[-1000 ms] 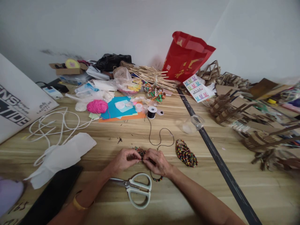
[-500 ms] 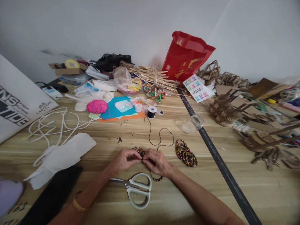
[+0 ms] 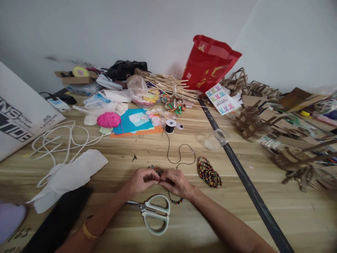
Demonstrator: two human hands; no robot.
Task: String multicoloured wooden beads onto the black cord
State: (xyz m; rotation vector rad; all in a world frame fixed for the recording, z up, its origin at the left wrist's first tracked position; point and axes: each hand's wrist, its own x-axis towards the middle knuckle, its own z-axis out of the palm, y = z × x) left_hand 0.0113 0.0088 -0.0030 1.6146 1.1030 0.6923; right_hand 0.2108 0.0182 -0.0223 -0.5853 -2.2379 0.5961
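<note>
My left hand [image 3: 139,182] and my right hand [image 3: 176,182] meet fingertip to fingertip low in the middle of the wooden table [image 3: 184,225]. Both are pinched shut where a thin black cord [image 3: 181,154] ends; the left seems to hold a small bead. A short strand of strung beads [image 3: 177,201] hangs below my right hand. Loose coloured beads [image 3: 157,169] lie just beyond my fingers. The cord runs up to a black spool [image 3: 170,126]. White-handled scissors [image 3: 152,212] lie right below my hands.
A heap of finished bead strands [image 3: 209,173] lies right of my hands. A clear cup [image 3: 217,138], pink yarn [image 3: 108,119], coloured paper [image 3: 131,123], white cord [image 3: 60,140], a white cloth [image 3: 71,175], a red bag [image 3: 207,63] and cardboard pieces [image 3: 276,126] crowd the far and right sides.
My left hand's fingers have closed in a little against my right hand's fingertips. Otherwise nothing has moved.
</note>
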